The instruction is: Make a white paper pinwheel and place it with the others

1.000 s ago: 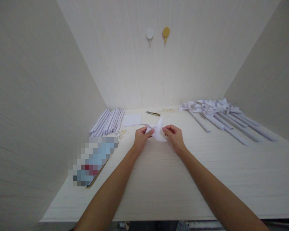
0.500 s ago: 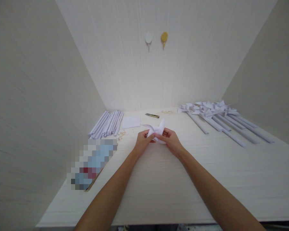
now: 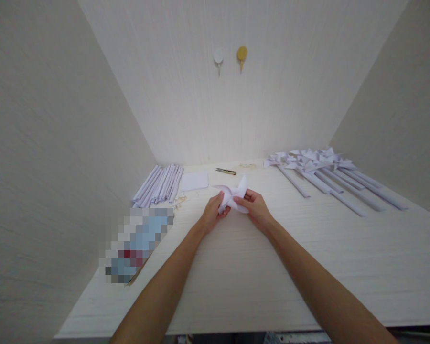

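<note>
Between my two hands, above the middle of the table, is a white paper pinwheel [image 3: 232, 192] with curved, pointed blades. My left hand [image 3: 214, 210] is closed on its left side, fingers partly beneath the paper. On the other side my right hand [image 3: 253, 205] grips it, the thumb lying across the front near the centre. The fingertips behind the paper are hidden. Just beyond the pinwheel lie thread snips [image 3: 225, 171] and, to their left, a stack of white paper squares [image 3: 195, 181].
Rolled white paper sticks [image 3: 161, 184] lie at the back left, with small pale pieces [image 3: 180, 201] beside them. A blurred-out item [image 3: 139, 246] is at the left. Several pinwheels on paper sticks [image 3: 311, 165] are piled at the back right. Two hooks [image 3: 241, 53] hang on the wall.
My left thumb has shifted from the pinwheel's centre to its left edge. The right thumb has moved slightly right, and the blades now show more openly.
</note>
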`<act>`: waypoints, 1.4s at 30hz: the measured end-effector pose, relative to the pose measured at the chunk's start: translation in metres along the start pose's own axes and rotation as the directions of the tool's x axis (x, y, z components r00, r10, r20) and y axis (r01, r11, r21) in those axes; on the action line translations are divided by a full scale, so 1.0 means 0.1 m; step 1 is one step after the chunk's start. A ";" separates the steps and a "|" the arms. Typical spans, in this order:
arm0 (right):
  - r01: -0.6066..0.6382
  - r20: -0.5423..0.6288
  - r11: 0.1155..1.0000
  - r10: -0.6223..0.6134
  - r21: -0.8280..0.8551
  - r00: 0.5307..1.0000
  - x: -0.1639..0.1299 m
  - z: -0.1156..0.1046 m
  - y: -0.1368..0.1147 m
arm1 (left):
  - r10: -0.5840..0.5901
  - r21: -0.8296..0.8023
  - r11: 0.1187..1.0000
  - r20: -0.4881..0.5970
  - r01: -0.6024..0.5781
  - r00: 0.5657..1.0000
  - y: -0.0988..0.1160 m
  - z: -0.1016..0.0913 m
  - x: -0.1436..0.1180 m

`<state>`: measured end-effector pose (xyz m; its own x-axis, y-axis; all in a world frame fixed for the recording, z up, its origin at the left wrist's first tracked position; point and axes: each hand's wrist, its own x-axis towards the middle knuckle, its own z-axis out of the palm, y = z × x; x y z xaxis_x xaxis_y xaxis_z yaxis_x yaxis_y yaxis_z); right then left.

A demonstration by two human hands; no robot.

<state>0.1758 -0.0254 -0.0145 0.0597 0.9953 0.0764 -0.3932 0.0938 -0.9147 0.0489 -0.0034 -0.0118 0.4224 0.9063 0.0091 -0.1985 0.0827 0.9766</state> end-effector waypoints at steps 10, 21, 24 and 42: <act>-0.054 -0.023 0.996 0.055 0.067 0.998 -0.02 0.02 -0.05 | -0.023 -0.059 0.998 0.036 0.025 0.999 0.05 -0.01 -0.02; -0.076 -0.071 0.997 0.078 0.033 0.994 -0.02 0.04 -0.06 | -0.025 -0.070 0.997 0.004 0.025 1.000 0.05 0.00 -0.02; -0.090 -0.080 0.996 0.090 0.002 0.993 -0.03 0.04 -0.07 | -0.034 -0.060 0.998 -0.020 0.032 0.999 0.05 0.01 -0.01; -0.180 -0.048 0.958 0.195 0.223 0.980 -0.02 0.01 -0.13 | 0.087 0.064 0.994 0.024 -0.088 0.996 0.04 -0.03 0.00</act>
<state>0.1797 -0.0282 -0.0024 0.0260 0.9921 -0.1225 -0.5923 -0.0834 -0.8014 0.0457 -0.0017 -0.0089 0.4245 0.9000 0.0989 -0.1783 -0.0240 0.9837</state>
